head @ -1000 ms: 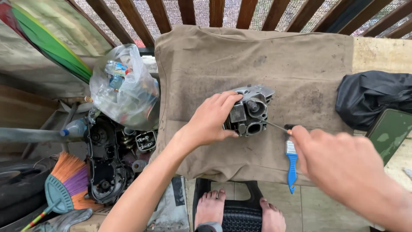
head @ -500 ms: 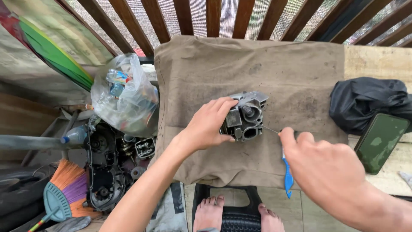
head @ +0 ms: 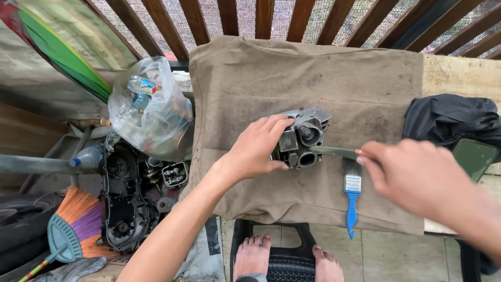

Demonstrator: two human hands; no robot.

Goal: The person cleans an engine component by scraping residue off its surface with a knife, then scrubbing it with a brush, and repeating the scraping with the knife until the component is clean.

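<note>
The right hand (head: 417,180), nearest the camera, is closing around a slim metal tool (head: 334,152), its tip entering the grey engine part (head: 301,137); keeping it level should prevent slipping. Left of the part, the left hand (head: 258,149) is clasping it on the brown cloth (head: 313,83).

Engine part (head: 301,137) on cloth (head: 313,78); paintbrush (head: 352,201) right (bag (head: 151,112) left).
</note>
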